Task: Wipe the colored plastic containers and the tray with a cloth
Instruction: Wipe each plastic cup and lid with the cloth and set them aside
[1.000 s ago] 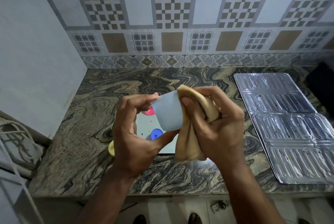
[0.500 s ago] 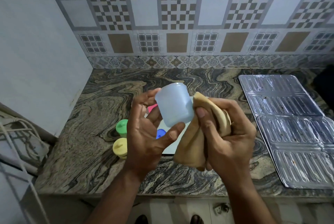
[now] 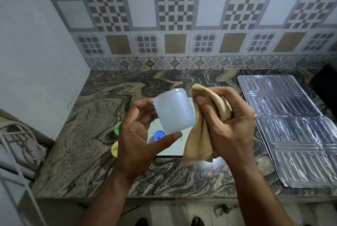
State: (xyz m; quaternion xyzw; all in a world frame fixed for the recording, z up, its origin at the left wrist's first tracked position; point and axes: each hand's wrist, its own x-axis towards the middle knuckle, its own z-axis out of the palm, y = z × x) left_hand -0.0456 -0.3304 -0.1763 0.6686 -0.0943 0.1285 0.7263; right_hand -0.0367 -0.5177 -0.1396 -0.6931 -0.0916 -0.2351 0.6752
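Where your left arm crosses the counter (image 3: 76, 152), it hides most of the green tub (image 3: 117, 128) and the yellow tub (image 3: 114, 149), so you see only their edges. Your left hand (image 3: 138, 140) holds the pale blue cup (image 3: 174, 110) up in the air between thumb and curled fingers. Under it lies the white tray (image 3: 173, 148) with a blue lid (image 3: 159, 135), both partly hidden. Your right hand (image 3: 228, 125) grips the tan cloth (image 3: 198, 143) bunched against the cup's side. Far right, the shiny metal sheet (image 3: 295, 130) is cut off at the edge.
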